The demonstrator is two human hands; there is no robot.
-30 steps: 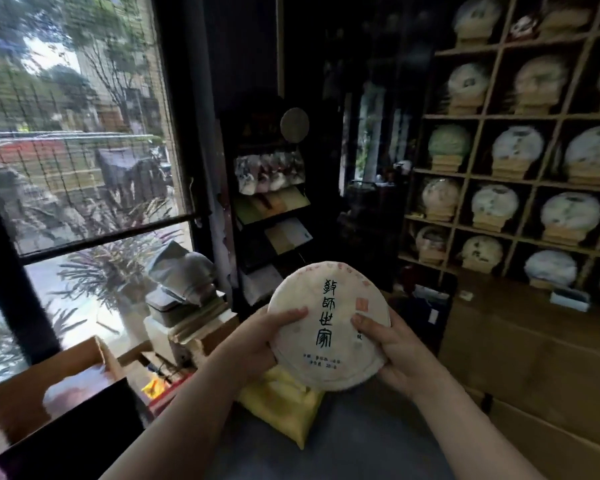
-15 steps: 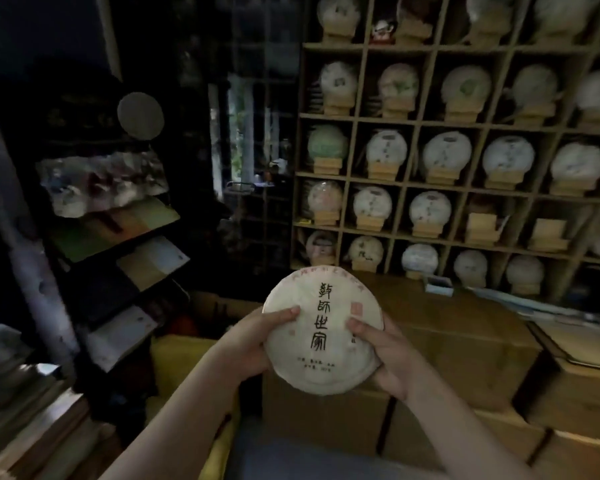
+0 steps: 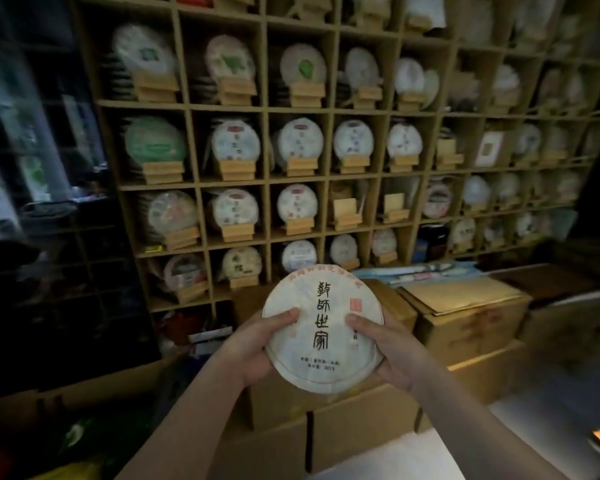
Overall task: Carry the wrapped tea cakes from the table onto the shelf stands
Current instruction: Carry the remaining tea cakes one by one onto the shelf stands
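While both hands hold it up in front of the chest, the wrapped tea cake (image 3: 323, 332) sits between them, printed face toward the camera, near the middle of the view and well short of the shelf. Left hand (image 3: 257, 344) grips the left rim, thumb (image 3: 284, 316) laid flat on the paper face, other fingers curled behind and hidden. Right hand (image 3: 387, 351) mirrors it on the right rim, thumb (image 3: 359, 322) on the face, rest behind. Grip is narrow, closed on the cake at both sides. Risks, judged from here: thumbs pressing on thin paper could crease or tear the wrapper; cake could slip if one hand lets go early to reach. Just beyond the hands, cardboard boxes (image 3: 465, 317) stand stacked against the shelf base, so the reach over them is long and a bumped edge could jolt the cake. Farther back, the wooden shelf (image 3: 267, 178) is mostly full of cakes on stands; two empty stands (image 3: 345, 214) sit side by side right of centre in the third row. Setting the cake off-centre there could let it roll or knock a neighbouring cake.
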